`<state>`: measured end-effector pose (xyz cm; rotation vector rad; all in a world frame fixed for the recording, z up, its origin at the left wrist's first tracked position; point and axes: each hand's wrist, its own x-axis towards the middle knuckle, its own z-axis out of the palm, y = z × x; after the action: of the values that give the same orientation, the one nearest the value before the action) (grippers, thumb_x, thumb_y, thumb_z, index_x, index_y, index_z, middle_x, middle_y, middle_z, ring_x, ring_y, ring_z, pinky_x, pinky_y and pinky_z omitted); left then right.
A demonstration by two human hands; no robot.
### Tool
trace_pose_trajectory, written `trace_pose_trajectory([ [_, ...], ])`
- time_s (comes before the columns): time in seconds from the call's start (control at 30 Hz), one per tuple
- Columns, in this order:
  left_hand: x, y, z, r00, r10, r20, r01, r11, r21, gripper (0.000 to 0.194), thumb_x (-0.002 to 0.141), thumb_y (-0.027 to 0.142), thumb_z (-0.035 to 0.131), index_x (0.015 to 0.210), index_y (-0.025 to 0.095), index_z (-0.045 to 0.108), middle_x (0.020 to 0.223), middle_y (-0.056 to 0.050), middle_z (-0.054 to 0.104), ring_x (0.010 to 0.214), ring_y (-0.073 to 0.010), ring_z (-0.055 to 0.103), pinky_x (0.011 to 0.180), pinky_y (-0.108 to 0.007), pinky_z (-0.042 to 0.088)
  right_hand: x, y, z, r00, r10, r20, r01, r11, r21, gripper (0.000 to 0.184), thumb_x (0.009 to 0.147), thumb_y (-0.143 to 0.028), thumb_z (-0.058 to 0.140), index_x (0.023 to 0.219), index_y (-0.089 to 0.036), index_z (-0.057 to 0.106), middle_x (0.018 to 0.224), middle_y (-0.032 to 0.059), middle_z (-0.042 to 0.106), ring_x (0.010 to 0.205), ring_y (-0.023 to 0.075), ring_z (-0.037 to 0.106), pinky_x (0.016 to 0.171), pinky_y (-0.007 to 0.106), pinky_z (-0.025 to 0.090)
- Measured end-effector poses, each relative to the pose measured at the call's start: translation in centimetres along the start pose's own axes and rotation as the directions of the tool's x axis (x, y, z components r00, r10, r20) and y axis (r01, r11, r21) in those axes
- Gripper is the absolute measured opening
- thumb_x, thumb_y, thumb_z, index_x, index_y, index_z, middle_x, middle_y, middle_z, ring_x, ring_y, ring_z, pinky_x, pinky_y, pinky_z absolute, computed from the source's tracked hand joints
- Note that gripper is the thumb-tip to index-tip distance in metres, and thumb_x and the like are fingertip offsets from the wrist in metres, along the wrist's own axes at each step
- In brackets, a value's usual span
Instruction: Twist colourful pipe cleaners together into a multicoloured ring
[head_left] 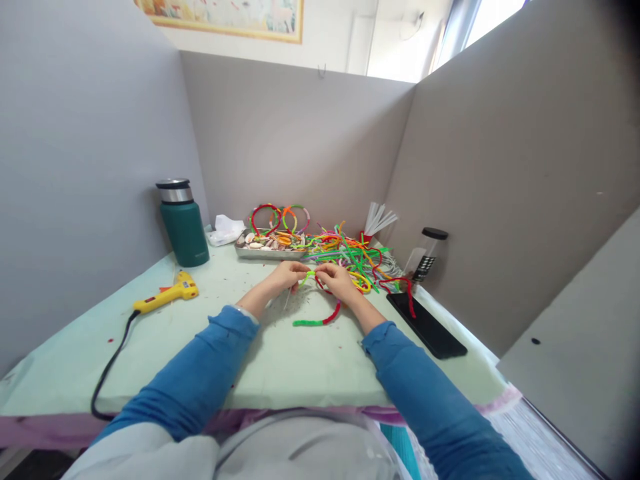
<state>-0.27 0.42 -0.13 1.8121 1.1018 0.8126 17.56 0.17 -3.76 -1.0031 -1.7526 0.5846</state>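
My left hand (291, 274) and my right hand (334, 277) meet over the middle of the table, fingers closed in a pinch. Between their fingertips is a yellow-green pipe cleaner (311, 274). A curved band wrapped in red and green pipe cleaner (327, 319) runs out below my right hand, its green end pointing left. It seems to lead up to the pinched spot, but my right hand covers part of it. A thin pale strand hangs under my left hand; what it is I cannot tell.
Loose coloured pipe cleaners (350, 250) heap behind my hands, beside a metal tray (270, 254) of shells and wrapped headbands (266, 220). At left stand a green bottle (184, 230) and a yellow glue gun (170, 295) with cord. A black phone (427, 327) and clear bottle (429, 257) are right.
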Motion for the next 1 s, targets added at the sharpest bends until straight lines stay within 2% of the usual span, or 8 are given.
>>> trace_pose_trajectory([
  [0.1, 0.21, -0.2, 0.11, 0.994, 0.107, -0.031, -0.099, 0.975, 0.2, 0.03, 0.07, 0.022, 0.056, 0.097, 0.012, 0.065, 0.045, 0.002, 0.053, 0.037, -0.0074, 0.043, 0.044, -0.02, 0.034, 0.08, -0.02, 0.05, 1.0, -0.003, 0.0, 0.003, 1.0, -0.005, 0.022, 0.074, -0.031, 0.049, 0.082, -0.015, 0.062, 0.065, -0.0002, 0.057, 0.054, 0.0097, 0.045, 0.053, 0.022, 0.036],
  [0.2, 0.45, -0.39, 0.17, 0.96, 0.266, -0.082, -0.202, 0.868, 0.454, 0.028, 0.067, 0.015, 0.054, 0.09, 0.014, 0.069, 0.064, -0.003, 0.065, 0.054, -0.0109, 0.053, 0.056, -0.021, 0.039, 0.15, -0.06, 0.1, 1.0, -0.008, -0.003, 0.008, 1.0, -0.012, 0.021, 0.074, -0.03, 0.049, 0.082, -0.015, 0.062, 0.066, 0.0001, 0.057, 0.055, 0.0099, 0.046, 0.054, 0.022, 0.037],
  [0.3, 0.59, -0.67, 0.12, 0.919, 0.384, -0.089, -0.263, 0.767, 0.586, 0.025, 0.068, 0.016, 0.052, 0.085, 0.017, 0.069, 0.08, -0.004, 0.068, 0.067, -0.0135, 0.056, 0.063, -0.022, 0.039, 0.13, -0.17, 0.12, 1.0, -0.006, 0.0, 0.006, 1.0, -0.01, 0.021, 0.074, -0.03, 0.049, 0.082, -0.015, 0.062, 0.066, 0.0, 0.057, 0.056, 0.0101, 0.046, 0.054, 0.022, 0.037],
  [0.57, 0.42, -0.89, 0.04, 0.886, 0.447, -0.125, -0.277, 0.725, 0.631, 0.018, 0.069, 0.023, 0.055, 0.083, 0.017, 0.065, 0.077, -0.002, 0.067, 0.062, -0.012, 0.055, 0.058, -0.021, 0.038, 0.15, -0.14, 0.05, 1.0, 0.001, -0.009, -0.001, 1.0, -0.019, 0.022, 0.073, -0.03, 0.049, 0.083, -0.015, 0.062, 0.065, -0.0002, 0.057, 0.055, 0.0102, 0.045, 0.053, 0.022, 0.036],
  [0.77, 0.35, -0.78, 0.3, 0.889, 0.437, -0.136, -0.25, 0.713, 0.655, 0.018, 0.07, 0.022, 0.053, 0.08, 0.018, 0.067, 0.073, -0.003, 0.068, 0.063, -0.0134, 0.057, 0.059, -0.023, 0.037, 0.17, 0.07, 0.05, 1.0, -0.001, -0.005, 0.001, 1.0, -0.004, 0.022, 0.072, -0.03, 0.049, 0.082, -0.015, 0.062, 0.064, -0.0004, 0.057, 0.055, 0.0103, 0.045, 0.053, 0.022, 0.036],
  [1.0, 0.39, -0.75, 0.46, 0.897, 0.417, -0.151, -0.239, 0.741, 0.628, 0.022, 0.07, 0.022, 0.05, 0.08, 0.018, 0.07, 0.073, -0.003, 0.069, 0.065, -0.0142, 0.058, 0.061, -0.023, 0.037, 0.05, -0.14, 0.08, 1.0, 0.009, 0.002, -0.009, 1.0, -0.024, 0.023, 0.073, -0.03, 0.048, 0.083, -0.015, 0.061, 0.064, -0.0005, 0.057, 0.055, 0.0101, 0.046, 0.054, 0.022, 0.037],
])
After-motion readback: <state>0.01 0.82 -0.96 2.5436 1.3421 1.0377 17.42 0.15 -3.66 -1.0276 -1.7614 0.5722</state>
